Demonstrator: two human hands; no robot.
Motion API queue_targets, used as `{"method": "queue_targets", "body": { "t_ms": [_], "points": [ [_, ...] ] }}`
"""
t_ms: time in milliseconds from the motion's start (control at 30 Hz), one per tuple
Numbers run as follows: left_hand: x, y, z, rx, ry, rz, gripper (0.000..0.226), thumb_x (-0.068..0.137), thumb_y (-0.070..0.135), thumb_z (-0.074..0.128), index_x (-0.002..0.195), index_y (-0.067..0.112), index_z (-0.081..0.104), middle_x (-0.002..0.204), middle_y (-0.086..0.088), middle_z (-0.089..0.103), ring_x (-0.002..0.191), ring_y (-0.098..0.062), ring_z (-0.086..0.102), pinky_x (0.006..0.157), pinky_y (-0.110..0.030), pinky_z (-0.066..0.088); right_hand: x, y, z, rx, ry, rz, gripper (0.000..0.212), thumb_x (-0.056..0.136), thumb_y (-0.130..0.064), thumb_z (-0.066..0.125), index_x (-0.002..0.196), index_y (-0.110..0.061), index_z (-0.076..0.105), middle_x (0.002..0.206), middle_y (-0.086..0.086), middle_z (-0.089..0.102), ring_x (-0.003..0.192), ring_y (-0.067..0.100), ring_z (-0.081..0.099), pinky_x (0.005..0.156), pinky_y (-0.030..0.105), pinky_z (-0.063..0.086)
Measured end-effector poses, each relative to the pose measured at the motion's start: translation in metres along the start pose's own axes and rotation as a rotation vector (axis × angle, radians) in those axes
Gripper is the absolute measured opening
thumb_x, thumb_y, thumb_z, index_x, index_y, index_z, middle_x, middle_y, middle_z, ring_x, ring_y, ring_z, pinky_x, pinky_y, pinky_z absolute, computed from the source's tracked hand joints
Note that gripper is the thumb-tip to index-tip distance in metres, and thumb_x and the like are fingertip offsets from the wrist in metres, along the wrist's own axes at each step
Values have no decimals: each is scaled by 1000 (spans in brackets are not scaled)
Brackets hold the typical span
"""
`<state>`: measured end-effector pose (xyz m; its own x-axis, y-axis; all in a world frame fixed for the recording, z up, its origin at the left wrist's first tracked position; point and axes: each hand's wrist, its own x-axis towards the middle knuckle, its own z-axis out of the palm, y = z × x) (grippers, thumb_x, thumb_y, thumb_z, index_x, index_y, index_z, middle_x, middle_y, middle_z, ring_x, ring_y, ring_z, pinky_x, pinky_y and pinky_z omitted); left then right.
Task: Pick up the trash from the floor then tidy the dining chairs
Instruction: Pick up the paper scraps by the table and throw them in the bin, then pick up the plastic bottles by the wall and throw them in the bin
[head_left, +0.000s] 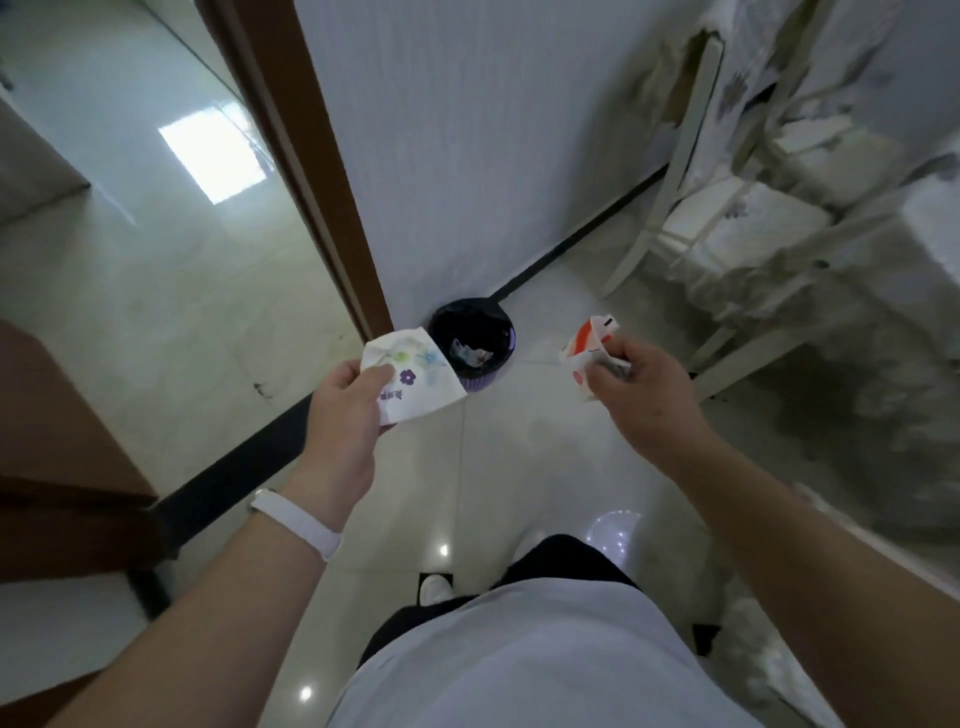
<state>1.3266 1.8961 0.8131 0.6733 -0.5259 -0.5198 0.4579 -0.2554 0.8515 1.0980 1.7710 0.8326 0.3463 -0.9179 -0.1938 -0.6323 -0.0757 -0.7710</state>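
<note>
My left hand (345, 410) grips a white wrapper with a flower print (415, 371), held just left of a small purple trash bin (475, 345) lined with a black bag. A few scraps lie inside the bin. My right hand (644, 387) is closed on a crumpled red and white wrapper (587, 348), held to the right of the bin and above the floor. A white dining chair (727, 208) stands at the upper right, partly under a table with a flowered cloth (883, 78).
The bin stands on the pale tiled floor (519, 467) against a white wall (467, 130), beside a brown door frame (311, 171). A brown cabinet (57, 467) fills the left edge. My legs and shoes show below.
</note>
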Motion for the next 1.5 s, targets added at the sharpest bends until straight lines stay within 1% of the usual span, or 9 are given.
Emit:
{"method": "queue_targets", "body": {
  "t_ms": [100,233,367,600,833,1033,1267,1367,1500],
  "points": [
    [47,8,29,55,-3,-11,10,94,10,59,88,17,60,81,-1,70,64,-9,66,56,-24,50,44,8,7,34,6,50,28,85,-43,57,89,-17,65,83,7,66,68,24,60,66,44,53],
    [109,21,70,118,17,-54,9,94,11,60,89,18,61,80,1,72,72,-14,68,71,-35,56,120,25,21,32,-66,127,15,93,-32,59,93,-18,65,86,4,65,66,18,55,62,34,45],
    [169,45,110,226,53,-88,4,93,14,61,96,14,64,96,-9,74,90,-28,70,85,-46,56,208,30,34,82,-143,168,11,91,-29,62,88,-19,65,75,-3,61,62,13,52,57,27,40],
    [269,79,187,313,36,-89,12,93,13,62,104,10,66,105,-14,73,95,-29,71,80,-41,58,325,24,43,28,-238,196,7,91,-29,62,87,-24,61,71,-10,54,58,5,48,54,24,33],
    [358,62,211,473,-3,-111,2,86,20,66,86,18,65,101,-18,72,96,-39,68,82,-48,56,394,42,83,10,-274,274,4,94,-30,60,91,-27,58,74,-16,54,64,0,51,52,16,31],
    [450,-10,217,585,-62,-216,8,92,15,60,94,21,64,102,-10,72,97,-29,69,89,-50,57,433,108,173,55,-211,426,8,94,-27,59,86,-24,56,71,-12,53,64,4,50,49,9,32],
    [561,-131,228,754,-174,-225,8,88,22,62,93,27,65,99,-4,72,94,-24,70,89,-52,57,462,212,284,85,-121,550,19,92,-31,57,75,-27,50,68,-10,52,62,12,52,58,28,42],
    [602,-196,229,824,-212,-230,15,88,22,61,101,22,67,99,-2,72,94,-20,69,87,-44,58,470,263,331,20,-169,568,13,94,-32,56,93,-21,61,80,-8,59,77,16,59,69,31,47],
    [643,-263,224,961,-286,-173,14,95,20,57,108,17,62,93,7,65,83,-7,62,66,-22,50,480,313,376,-43,-245,497,16,96,-28,52,96,-14,59,76,-6,53,70,15,52,57,28,34]
  ]
}}
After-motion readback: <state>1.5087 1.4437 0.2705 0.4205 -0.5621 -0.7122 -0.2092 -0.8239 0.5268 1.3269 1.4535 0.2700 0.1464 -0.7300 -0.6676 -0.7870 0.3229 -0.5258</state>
